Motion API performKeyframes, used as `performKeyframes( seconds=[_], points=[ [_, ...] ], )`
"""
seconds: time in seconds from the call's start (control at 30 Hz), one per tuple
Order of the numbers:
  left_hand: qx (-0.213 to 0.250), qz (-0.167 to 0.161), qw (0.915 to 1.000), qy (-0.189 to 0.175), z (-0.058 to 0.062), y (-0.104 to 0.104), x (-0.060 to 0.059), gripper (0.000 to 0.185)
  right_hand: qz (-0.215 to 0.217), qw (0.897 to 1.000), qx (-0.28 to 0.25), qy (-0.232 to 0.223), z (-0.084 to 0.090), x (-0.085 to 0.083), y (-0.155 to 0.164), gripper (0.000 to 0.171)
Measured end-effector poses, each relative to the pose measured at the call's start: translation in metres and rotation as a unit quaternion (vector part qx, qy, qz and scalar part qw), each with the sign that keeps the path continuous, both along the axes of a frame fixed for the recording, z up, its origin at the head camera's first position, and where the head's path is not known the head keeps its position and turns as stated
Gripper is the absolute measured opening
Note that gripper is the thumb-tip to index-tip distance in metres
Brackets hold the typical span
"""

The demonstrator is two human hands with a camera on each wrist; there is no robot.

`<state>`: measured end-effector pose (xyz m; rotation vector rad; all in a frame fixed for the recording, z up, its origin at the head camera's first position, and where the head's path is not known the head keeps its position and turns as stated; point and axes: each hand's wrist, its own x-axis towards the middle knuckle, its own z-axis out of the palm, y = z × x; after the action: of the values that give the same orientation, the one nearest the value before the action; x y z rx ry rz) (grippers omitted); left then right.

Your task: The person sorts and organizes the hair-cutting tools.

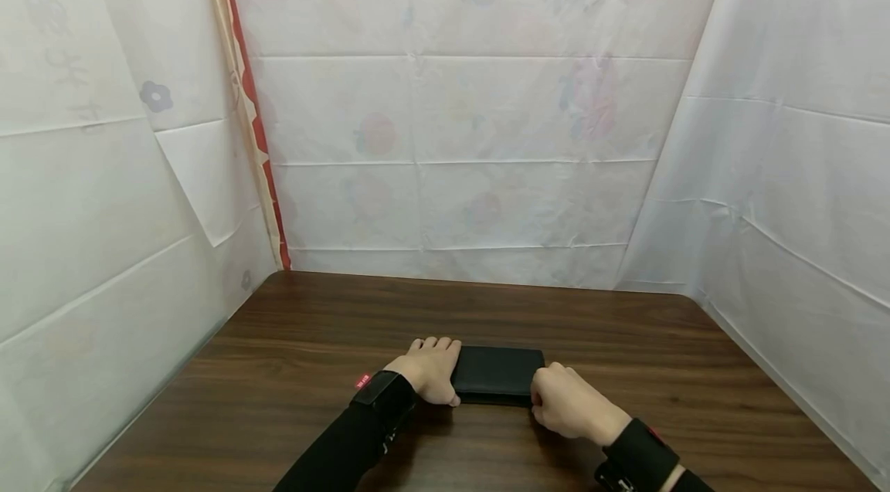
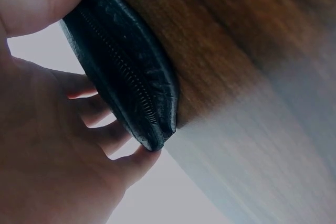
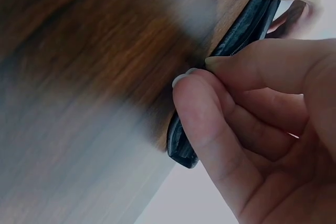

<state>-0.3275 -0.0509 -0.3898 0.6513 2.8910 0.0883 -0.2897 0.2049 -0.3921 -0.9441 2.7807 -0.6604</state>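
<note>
**Both hands on a black zip wallet**

The black wallet (image 1: 497, 374) lies flat on the wooden table (image 1: 313, 337). The left hand (image 1: 429, 370) clasps its left end, thumb along the near edge. The right hand (image 1: 570, 402) pinches the zip at its right end.

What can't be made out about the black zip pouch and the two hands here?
- Zipper pull: hidden in the right wrist view by the right hand, whose fingers pinch the black pouch at its zipper line.
- Pouch contents: closed in every view.
- Left hand fingertips: behind the pouch in the left wrist view.
- Table: blurred in both wrist views.
</note>
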Motion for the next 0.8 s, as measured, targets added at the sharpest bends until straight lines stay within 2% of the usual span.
performKeyframes(
  seconds=[0.27, 0.8],
  points=[
    [-0.004, 0.000, 1.0000, 0.001, -0.0006, -0.0001, -0.0004, 0.090, -0.007, 1.000, 0.004, 0.011, -0.0015, 0.0025, -0.0028, 0.019],
    [-0.001, -0.002, 1.0000, -0.001, -0.0008, -0.0010, -0.0012, 0.089, -0.001, 1.000, 0.012, 0.025, 0.0003, 0.0034, -0.0096, 0.022]
  ],
)
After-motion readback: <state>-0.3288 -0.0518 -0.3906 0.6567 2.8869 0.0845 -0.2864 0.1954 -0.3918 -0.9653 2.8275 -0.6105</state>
